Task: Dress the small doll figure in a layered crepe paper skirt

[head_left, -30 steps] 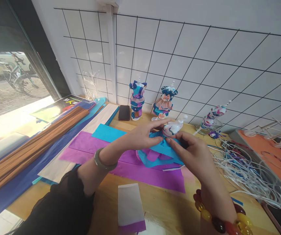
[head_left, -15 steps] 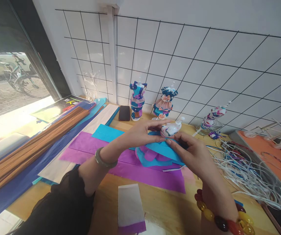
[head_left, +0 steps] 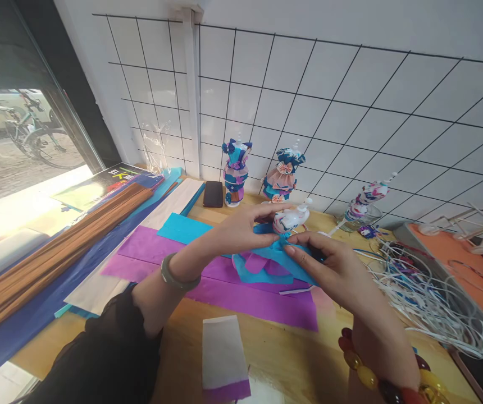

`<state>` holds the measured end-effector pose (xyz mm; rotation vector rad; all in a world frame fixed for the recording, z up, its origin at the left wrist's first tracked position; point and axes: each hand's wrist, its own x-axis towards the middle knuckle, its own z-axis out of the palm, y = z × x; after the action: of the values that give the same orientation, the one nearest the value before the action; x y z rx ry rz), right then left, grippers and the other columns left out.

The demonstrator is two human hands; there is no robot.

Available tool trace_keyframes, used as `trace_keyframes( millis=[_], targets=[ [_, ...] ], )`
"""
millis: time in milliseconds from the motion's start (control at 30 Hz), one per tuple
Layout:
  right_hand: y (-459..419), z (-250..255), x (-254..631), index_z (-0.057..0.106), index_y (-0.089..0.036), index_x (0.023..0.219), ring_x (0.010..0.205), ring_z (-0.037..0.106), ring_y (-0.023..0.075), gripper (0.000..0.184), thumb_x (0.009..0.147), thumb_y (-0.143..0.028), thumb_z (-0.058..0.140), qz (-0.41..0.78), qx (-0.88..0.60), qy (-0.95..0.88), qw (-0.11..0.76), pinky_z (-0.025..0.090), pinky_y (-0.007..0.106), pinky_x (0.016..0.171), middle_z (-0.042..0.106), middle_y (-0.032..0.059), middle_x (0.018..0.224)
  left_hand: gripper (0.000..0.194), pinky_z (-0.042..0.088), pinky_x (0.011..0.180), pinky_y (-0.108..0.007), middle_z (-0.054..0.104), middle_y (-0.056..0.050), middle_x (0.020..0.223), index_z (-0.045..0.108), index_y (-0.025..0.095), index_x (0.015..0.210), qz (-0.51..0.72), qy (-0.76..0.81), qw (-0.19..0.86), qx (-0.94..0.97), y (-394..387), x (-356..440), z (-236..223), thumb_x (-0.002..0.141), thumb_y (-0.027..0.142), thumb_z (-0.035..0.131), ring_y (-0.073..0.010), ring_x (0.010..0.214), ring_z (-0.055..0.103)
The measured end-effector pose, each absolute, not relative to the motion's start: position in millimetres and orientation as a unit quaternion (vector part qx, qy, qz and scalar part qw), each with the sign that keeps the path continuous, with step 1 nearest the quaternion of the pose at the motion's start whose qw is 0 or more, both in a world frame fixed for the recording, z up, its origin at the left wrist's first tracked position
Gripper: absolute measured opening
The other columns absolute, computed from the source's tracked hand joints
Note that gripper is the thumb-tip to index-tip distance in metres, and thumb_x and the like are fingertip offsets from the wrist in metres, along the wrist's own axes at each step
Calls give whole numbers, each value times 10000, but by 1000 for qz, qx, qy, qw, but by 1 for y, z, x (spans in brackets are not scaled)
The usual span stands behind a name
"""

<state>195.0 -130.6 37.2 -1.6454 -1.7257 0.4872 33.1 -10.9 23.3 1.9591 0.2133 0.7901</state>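
Just over the table's middle, a small white dress-form figurine [head_left: 291, 219] with coloured marbling tilts to the right. Blue crepe paper [head_left: 275, 255] wraps its waist and spreads below as a skirt, with purple paper folded among it. My left hand [head_left: 247, 227] is closed around the figurine's left side, thumb pressing the blue paper at the waist and fingers behind it. My right hand [head_left: 323, 252] pinches a gathered bit of the blue paper between thumb and index finger at the front of the waist. The lower part of the figurine is hidden by the paper.
Purple strips [head_left: 262, 306] lie under the work. A pale paper piece [head_left: 223, 353] is in front. Two dressed figurines [head_left: 236, 174] and a phone [head_left: 213, 194] stand or lie behind. Right are a glass jar [head_left: 365, 216] holding another figurine and tangled white cords [head_left: 427, 303]. Crepe rolls [head_left: 64, 247] lie left.
The figurine has shifted slightly left. My right thumb and index finger have bunched the blue paper at the waist, and the skirt's front edge has drawn up, baring more purple.
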Motion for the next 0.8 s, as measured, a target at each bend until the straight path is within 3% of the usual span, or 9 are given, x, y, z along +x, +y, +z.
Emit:
trace_keyframes(
  millis=[267, 633, 800],
  targets=[
    [-129, 35, 197, 646, -219, 830, 606, 553, 149, 217, 856, -409, 544, 142, -647, -673, 329, 418, 254, 495, 641, 20, 705, 598, 456, 961, -309, 592, -38, 1256, 517, 244, 1298, 333, 80, 486, 804, -10, 34, 21, 719, 113, 593, -186, 1115, 564],
    [-127, 34, 199, 660, -232, 830, 728, 585, 169, 178, 862, -368, 551, 174, -606, -684, 366, 467, 282, 628, 668, 26, 819, 592, 449, 971, -318, 566, -47, 1294, 494, 238, 1316, 324, 71, 485, 809, -10, 33, 21, 743, 132, 604, -191, 1132, 559],
    [-123, 29, 199, 672, -229, 824, 716, 608, 180, 168, 831, -374, 587, 157, -633, -652, 388, 456, 276, 577, 674, 26, 785, 592, 466, 932, -323, 576, -63, 1278, 478, 238, 1331, 311, 84, 465, 825, -13, 31, 25, 759, 176, 616, -199, 1102, 571]
  ],
)
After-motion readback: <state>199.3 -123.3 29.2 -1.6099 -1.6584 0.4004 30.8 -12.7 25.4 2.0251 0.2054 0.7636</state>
